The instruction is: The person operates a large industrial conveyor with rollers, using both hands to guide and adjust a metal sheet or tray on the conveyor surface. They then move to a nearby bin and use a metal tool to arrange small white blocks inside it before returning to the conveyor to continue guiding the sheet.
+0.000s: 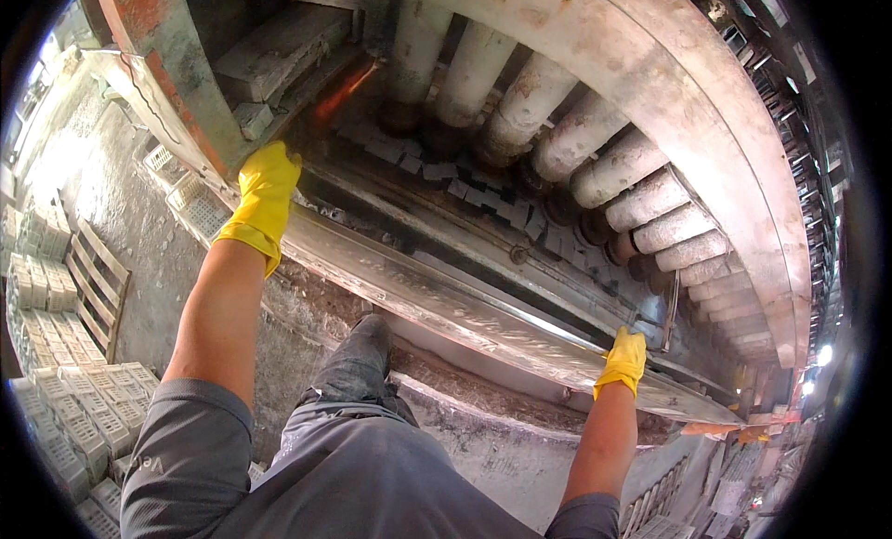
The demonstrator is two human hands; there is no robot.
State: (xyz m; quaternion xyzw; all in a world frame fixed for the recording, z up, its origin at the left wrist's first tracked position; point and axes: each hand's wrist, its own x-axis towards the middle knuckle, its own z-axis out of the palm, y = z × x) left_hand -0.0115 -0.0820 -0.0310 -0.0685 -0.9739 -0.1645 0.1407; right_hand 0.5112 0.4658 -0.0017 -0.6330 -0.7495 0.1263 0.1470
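**Two Yellow Gloves on a Long Metal Rail**

Grey shirt cloth (372, 483) is filling the bottom of the head view, right under the camera. One knee in dark grey trousers (358, 372) is lifting up and pressing toward the dusty concrete ledge (465, 390) in front.

Both arms are reaching up and out. The left hand (265, 200), wearing a yellow rubber glove, is resting on the upper left end of the long shiny metal rail (446, 302), next to a rusty red post (153, 37). Its fingers are lying close together and curling over the edge. The right hand (623, 358), in the same kind of glove, is gripping the rail far down toward its lower right end. Its fingers are bunching together and wrapping around the rim.

The rail is running slantwise across the picture, between the ledge and a row of small pale bricks (465, 181). Behind the bricks, fat dusty white rollers (576, 135) are lining up side by side under a big curved cover (688, 84). An orange glow (339, 93) is showing deep inside.

Down on the left, stacks of pale hollow blocks (70, 409) and a wooden pallet (93, 288) are sitting on the floor.
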